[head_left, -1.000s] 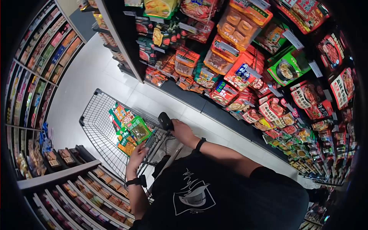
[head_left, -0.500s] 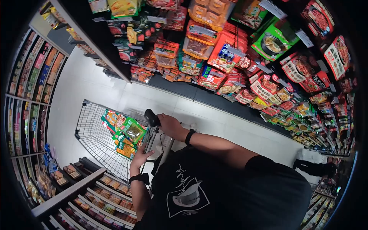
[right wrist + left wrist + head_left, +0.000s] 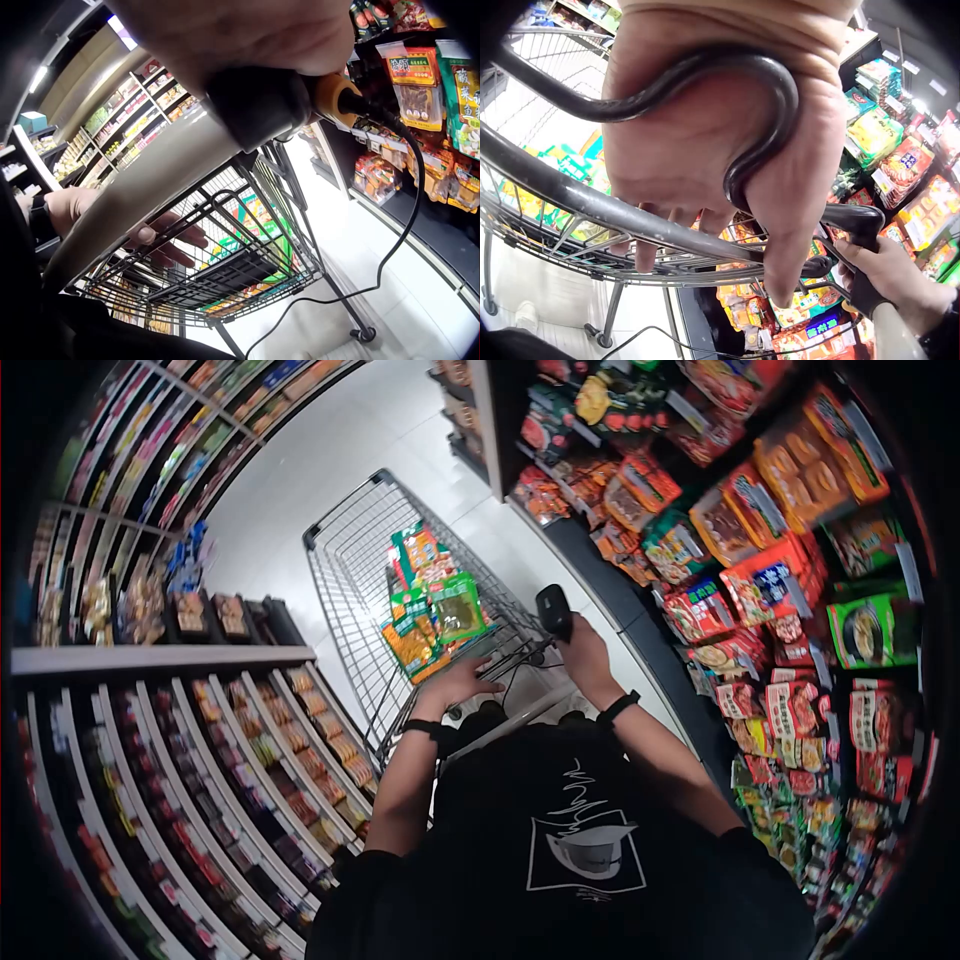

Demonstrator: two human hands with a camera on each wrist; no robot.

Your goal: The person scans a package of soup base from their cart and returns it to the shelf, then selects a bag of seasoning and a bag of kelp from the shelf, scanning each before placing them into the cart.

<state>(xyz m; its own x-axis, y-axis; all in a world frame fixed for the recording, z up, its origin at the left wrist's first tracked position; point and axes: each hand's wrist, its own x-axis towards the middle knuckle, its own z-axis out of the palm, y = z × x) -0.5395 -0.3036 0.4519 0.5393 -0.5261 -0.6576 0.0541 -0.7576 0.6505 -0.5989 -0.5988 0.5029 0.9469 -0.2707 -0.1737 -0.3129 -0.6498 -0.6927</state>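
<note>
A wire shopping cart (image 3: 335,575) stands in front of me with several food packets inside, among them a clear-fronted green packet (image 3: 458,608) and an orange-and-green packet (image 3: 410,635). My left hand (image 3: 455,685) is at the basket's rear edge, holding nothing. In the left wrist view its fingers (image 3: 646,255) extend downward behind the dark rim bar (image 3: 652,229), with the thumb on the near side. My right hand (image 3: 585,655) grips a black corded handheld scanner (image 3: 553,610) beside the pale cart handle (image 3: 150,169). Its grip is partly hidden in the right wrist view.
Packaged foods (image 3: 770,580) hang on the rack at right, close to the cart. Shelving with rows of small packs (image 3: 230,760) runs along the left. Pale floor (image 3: 350,420) stretches ahead. The scanner's black cable (image 3: 409,225) loops down beside the cart.
The head view has turned, so the cart and right rack sit farther right and the left shelving fills more. My left hand has drawn back from the packets; the right hand keeps the scanner.
</note>
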